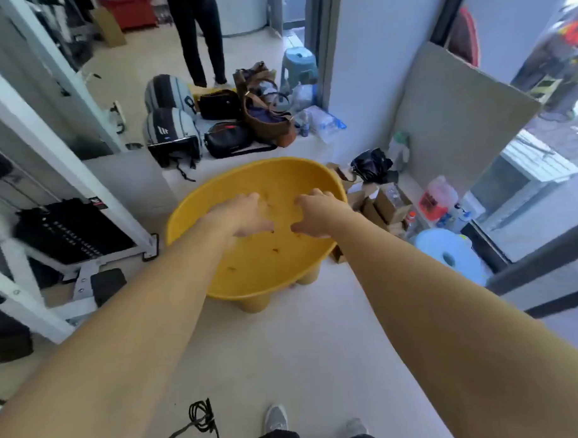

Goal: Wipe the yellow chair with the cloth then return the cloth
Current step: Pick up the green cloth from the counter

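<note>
The yellow chair [266, 265] is a low round bowl-shaped seat on stubby legs, standing on the pale floor in the middle of the view. Small brown specks dot its seat. My left hand [243, 217] and my right hand [317, 216] both reach out over the seat, side by side, palms down, fingers spread and slightly curled. Neither hand holds anything. No cloth shows anywhere in the frame.
A white metal gym machine with black weight plates [72, 231] stands to the left. Behind the chair a low ledge holds two helmets [171, 134] and bags [268, 121]. Boxes, bottles and a blue paper roll [446, 249] sit at right. A person's legs [202, 38] stand far back. A black cable [203, 418] lies near my feet.
</note>
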Action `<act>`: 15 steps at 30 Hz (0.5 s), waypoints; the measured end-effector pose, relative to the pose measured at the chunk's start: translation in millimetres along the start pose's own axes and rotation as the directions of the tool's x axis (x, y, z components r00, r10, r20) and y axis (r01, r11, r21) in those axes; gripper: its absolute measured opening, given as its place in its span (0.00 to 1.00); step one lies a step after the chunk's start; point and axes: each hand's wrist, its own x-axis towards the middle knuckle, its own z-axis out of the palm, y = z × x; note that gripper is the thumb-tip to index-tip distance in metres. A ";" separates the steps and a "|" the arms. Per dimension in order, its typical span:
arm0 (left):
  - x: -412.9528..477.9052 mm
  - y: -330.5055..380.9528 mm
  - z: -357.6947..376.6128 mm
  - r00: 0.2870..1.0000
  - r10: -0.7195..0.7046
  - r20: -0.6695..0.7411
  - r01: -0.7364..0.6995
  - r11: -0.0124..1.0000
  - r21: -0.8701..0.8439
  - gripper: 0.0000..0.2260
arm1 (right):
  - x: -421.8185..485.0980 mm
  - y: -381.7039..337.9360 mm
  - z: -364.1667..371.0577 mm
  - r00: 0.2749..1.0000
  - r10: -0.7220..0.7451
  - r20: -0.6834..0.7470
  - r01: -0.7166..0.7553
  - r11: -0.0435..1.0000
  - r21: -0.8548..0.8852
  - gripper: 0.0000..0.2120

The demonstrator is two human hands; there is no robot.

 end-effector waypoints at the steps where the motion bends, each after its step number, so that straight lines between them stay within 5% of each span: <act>1: 5.7 24.8 6.5 0.999 0.043 0.013 -0.043 0.999 0.012 0.41 | -9.6 26.6 3.3 0.999 0.046 0.008 -0.046 0.999 -0.007 0.30; 8: 12.2 219.1 67.3 0.918 0.345 0.196 -0.378 0.911 0.164 0.37 | -131.3 216.7 48.3 0.889 0.456 0.035 -0.454 0.873 0.178 0.26; 15: -48.7 396.5 142.1 0.664 0.648 0.372 -0.747 0.597 0.293 0.33 | -292.5 316.0 100.4 0.631 0.773 0.066 -0.725 0.556 0.406 0.29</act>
